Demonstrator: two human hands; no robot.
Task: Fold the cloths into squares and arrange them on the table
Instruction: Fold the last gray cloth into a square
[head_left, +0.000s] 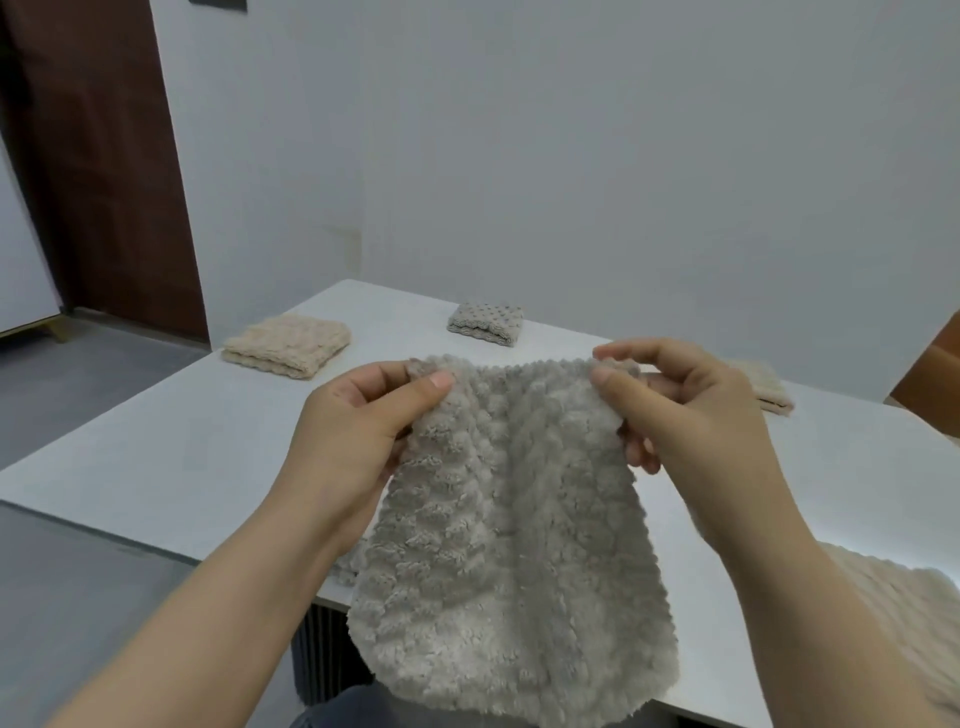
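Head view: the left hand (353, 436) and the right hand (691, 415) each pinch a top corner of a grey cloth (498, 519), thumb in front and fingers behind. The cloth hangs open in the air over the near edge of the table (156, 457), its lower part dropping below the tabletop toward the person's lap. It is not yet folded.

On the far side of the table 3 cloths already lie folded: a beige square (287, 345) at the left, a grey dotted square (486, 322) near the middle, and a beige one (769, 389) at the right. So the task looks well under way, with at least the held cloth left to fold and place.

The right beige square is half hidden behind the right hand, so its shape cannot be judged. A bit of grey fabric (349, 564) shows under the left wrist; whether it is another cloth or part of the held one is unclear. A pale beige cloth (904, 613) lies by the right forearm, cut off by the frame edge, and looks unfolded. How many cloths remain cannot be told.
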